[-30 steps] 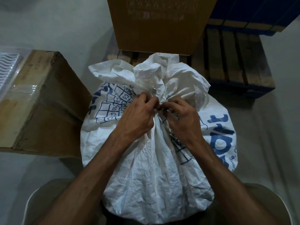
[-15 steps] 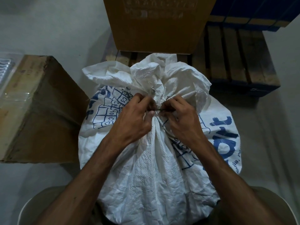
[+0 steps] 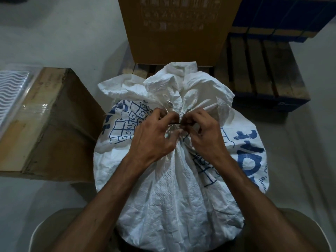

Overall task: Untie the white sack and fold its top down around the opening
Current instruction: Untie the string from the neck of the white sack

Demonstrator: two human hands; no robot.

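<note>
A full white sack [image 3: 174, 193] with blue print stands in front of me, its top bunched into a crumpled neck [image 3: 174, 88]. A thin dark tie [image 3: 177, 123] runs across the neck. My left hand [image 3: 154, 137] pinches the tie on its left side with thumb and forefinger. My right hand [image 3: 203, 135] pinches the same tie on its right side. Both hands press against the gathered cloth just below the ruffled top. A small metal ring [image 3: 169, 103] shows above my fingers. The knot itself is mostly hidden by my fingers.
A worn cardboard box [image 3: 49, 128] stands close on the left, with a clear plastic tray [image 3: 12, 91] on it. A tall cardboard box [image 3: 178, 28] stands behind the sack on a wooden pallet [image 3: 263, 73]. Grey floor [image 3: 309, 142] lies to the right.
My hands have drawn slightly apart at the neck, and a short stretch of the dark tie now shows between them. The sack has not moved.
</note>
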